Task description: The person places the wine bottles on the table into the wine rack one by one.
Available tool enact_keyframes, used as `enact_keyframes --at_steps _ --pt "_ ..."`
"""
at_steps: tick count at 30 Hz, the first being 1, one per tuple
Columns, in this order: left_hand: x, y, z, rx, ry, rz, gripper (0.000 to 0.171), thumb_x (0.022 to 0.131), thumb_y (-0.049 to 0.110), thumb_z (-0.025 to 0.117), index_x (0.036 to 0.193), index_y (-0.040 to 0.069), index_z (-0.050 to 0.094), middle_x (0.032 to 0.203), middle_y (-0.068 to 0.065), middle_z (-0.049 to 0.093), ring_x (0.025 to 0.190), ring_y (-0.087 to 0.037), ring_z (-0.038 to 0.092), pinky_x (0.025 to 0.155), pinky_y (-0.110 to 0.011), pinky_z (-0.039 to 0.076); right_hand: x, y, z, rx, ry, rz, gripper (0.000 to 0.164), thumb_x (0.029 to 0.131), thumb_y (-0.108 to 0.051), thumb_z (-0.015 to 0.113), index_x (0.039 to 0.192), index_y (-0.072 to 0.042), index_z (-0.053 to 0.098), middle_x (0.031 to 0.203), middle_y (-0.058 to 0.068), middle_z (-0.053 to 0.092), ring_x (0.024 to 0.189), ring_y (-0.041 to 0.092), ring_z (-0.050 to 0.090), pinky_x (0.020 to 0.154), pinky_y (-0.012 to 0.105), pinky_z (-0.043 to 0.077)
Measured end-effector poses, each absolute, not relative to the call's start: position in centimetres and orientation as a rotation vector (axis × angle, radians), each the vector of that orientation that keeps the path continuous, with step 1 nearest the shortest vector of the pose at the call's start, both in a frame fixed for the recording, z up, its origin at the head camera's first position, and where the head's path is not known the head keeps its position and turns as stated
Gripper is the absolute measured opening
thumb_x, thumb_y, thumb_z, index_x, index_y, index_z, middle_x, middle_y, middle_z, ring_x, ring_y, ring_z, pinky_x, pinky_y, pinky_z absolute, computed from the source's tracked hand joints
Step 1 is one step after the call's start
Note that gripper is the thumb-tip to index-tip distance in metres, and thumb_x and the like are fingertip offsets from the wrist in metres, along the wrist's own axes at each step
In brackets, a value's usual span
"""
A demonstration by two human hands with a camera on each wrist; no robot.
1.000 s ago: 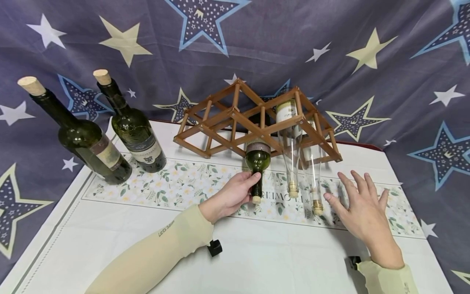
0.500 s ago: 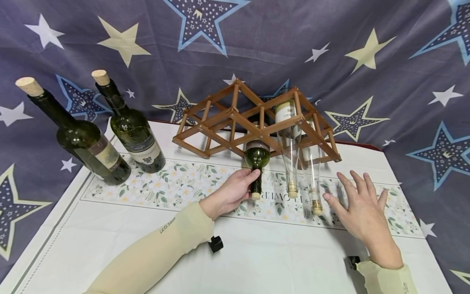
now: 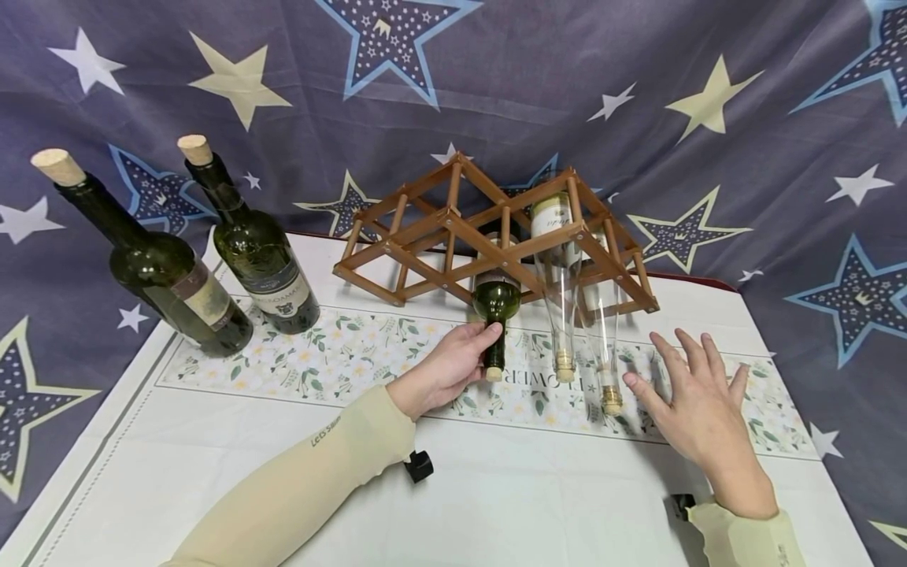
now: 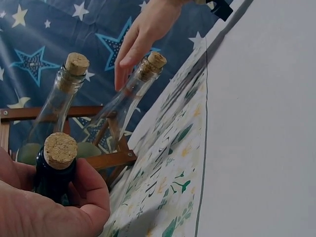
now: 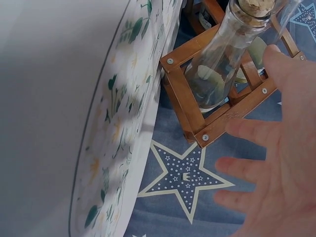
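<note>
The left hand [image 3: 448, 368] grips a green wine bottle [image 3: 496, 303] in a wooden rack [image 3: 448, 217]; the right hand [image 3: 697, 409] spreads wide, right of a clear bottle [image 3: 603, 339].

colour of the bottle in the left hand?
Dark green: the bottle shows best in the head view.

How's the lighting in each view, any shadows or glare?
Head view: brightest, highlights on the held green wine bottle, shadow beside the right hand; left wrist view: dimmer, shadows across the floral runner; right wrist view: also dim, soft shadows on the floral runner.
</note>
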State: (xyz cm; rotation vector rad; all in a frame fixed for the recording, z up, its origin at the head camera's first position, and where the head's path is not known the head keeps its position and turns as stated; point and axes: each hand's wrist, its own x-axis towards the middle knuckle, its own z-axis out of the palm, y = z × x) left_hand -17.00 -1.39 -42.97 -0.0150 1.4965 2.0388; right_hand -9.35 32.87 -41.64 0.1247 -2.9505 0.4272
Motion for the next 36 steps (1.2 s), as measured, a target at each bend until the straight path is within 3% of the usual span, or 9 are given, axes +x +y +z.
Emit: enact_keyframes --at_steps 13,18,25,32,36 --pt "-16.7 -1.9 -42.7 0.048 1.538 1.995 0.052 0.115 0.032 0.048 0.147 -0.009 0.047 0.12 -0.016 0.061 0.083 -0.015 0.06 0.076 -0.029 0.052 -9.3 32.7 -41.4 0.13 -2.952 0.437 0.078 0.105 -0.059 0.057 0.166 -0.015 0.036 0.169 0.026 0.025 0.159 0.051 0.003 0.108 0.088 -0.011" --pt "-16.5 -2.2 -42.8 0.081 1.622 1.952 0.052 0.115 0.032 0.049 0.151 -0.005 0.047 0.12 -0.014 0.061 0.084 -0.015 0.06 0.086 -0.039 0.053 -9.3 32.5 -41.2 0.128 -2.953 0.428 0.079 0.104 -0.06 0.057 0.166 -0.016 0.036 0.169 0.026 0.025 0.159 0.05 0.002 0.107 0.089 -0.009" --pt "-15.9 -2.8 -42.8 0.101 1.833 1.886 0.063 0.114 0.035 0.053 0.163 0.0 0.034 0.147 -0.017 0.055 0.092 -0.021 0.064 0.095 -0.046 0.058 -9.2 32.2 -40.8 0.138 -2.945 0.421 0.08 0.104 -0.06 0.058 0.167 -0.017 0.035 0.169 0.026 0.025 0.159 0.051 0.004 0.107 0.088 -0.01" --pt "-15.1 -3.7 -42.8 0.125 1.93 1.882 0.067 0.112 0.036 0.057 0.164 0.001 0.032 0.13 -0.017 0.061 0.106 -0.031 0.065 0.095 -0.047 0.058 -9.3 31.9 -40.3 0.168 -2.925 0.425 0.08 0.104 -0.059 0.059 0.167 -0.016 0.035 0.168 0.026 0.026 0.159 0.05 0.004 0.108 0.087 -0.013" --pt "-14.7 -4.3 -42.8 0.179 2.03 1.827 0.068 0.112 0.036 0.056 0.165 0.001 0.029 0.132 -0.014 0.059 0.111 -0.035 0.064 0.095 -0.048 0.057 -9.2 31.7 -39.9 0.189 -2.91 0.432 0.08 0.103 -0.057 0.061 0.167 -0.016 0.034 0.169 0.026 0.026 0.159 0.049 0.003 0.109 0.087 -0.012"
